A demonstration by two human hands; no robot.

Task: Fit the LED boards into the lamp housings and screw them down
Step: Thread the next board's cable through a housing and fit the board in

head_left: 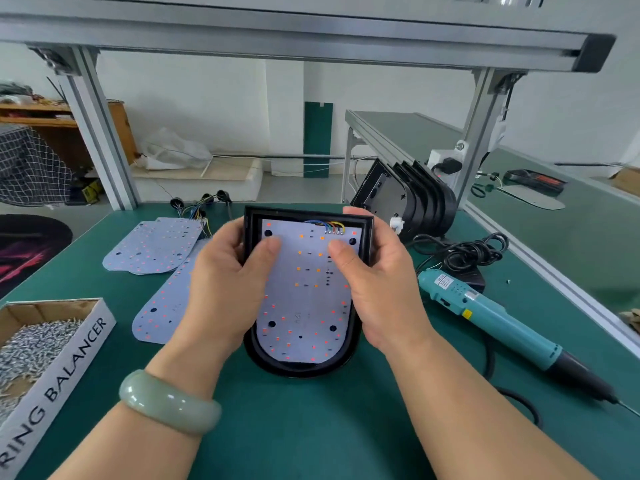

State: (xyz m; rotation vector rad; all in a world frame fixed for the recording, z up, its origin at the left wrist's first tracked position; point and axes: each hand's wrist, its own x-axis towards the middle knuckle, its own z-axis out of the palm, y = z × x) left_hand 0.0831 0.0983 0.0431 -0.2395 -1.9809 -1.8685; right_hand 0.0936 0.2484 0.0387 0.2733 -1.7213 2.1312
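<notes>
You hold the lamp housing [300, 370] w/ both hands over the middle of the green table [311, 438]. Its flat end is at 12 o'clock, its round end at 6.

Your left hand [225, 271] grips the housing's 9 o'clock edge. The fingers are curled behind it and the thumb is pressed flat on the LED board [304, 303]. Your right hand [379, 275] grips the 3 o'clock edge in the same way, thumb on the board near the hole at approx. 1 o'clock.

The LED board lies inside the housing, w/ coloured wires [329, 226] soldered at its 12 o'clock edge. I cannot tell if it sits fully down.

From the housing:
- Spare boards [152, 245] are stacked at 10 o'clock.
- One more board [161, 317] lies at 9, partly under your left wrist.
- The screw box [74, 356] is at 8 o'clock.
- The electric screwdriver [491, 320] lies on the table at 3–4 o'clock, bit end toward 4.
- Empty black housings [415, 199] lean together at 1 o'clock.
</notes>
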